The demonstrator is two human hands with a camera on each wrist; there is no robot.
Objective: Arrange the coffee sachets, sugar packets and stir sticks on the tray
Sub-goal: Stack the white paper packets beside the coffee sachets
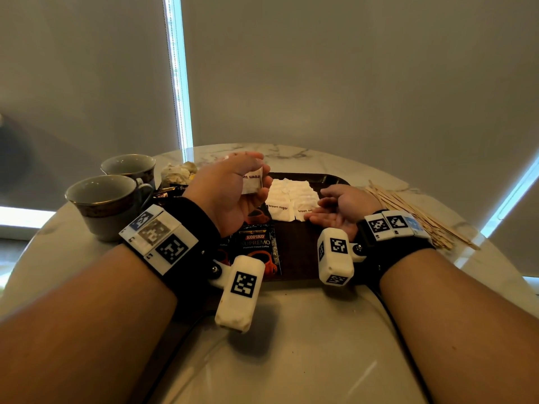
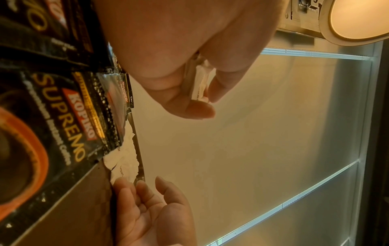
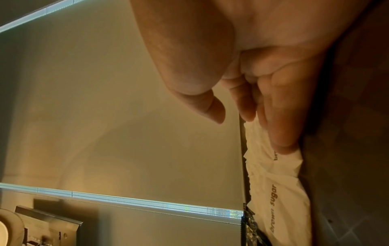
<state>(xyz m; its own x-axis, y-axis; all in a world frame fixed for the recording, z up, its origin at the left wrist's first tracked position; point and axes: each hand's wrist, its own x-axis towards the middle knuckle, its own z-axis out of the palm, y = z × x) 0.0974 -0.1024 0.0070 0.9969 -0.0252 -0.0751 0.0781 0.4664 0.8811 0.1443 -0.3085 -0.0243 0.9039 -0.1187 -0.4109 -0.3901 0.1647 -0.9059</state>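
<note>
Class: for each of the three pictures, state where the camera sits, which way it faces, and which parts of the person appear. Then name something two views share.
Head: on the head, facing forward and down at the tray; both forearms show.
Left wrist: along the left hand pinching a sugar packet; the right hand appears below.
Right wrist: along the right hand's fingers, resting on sugar packets on the tray.
Shared: both wrist views show those packets.

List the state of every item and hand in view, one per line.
left hand: raised, gripping brown sugar packets
right hand: open, palm up, fingertips on laid-out sugar packets
coffee sachets: flat on tray
stir sticks: piled on table, off tray
two cups: upright, beside tray
</note>
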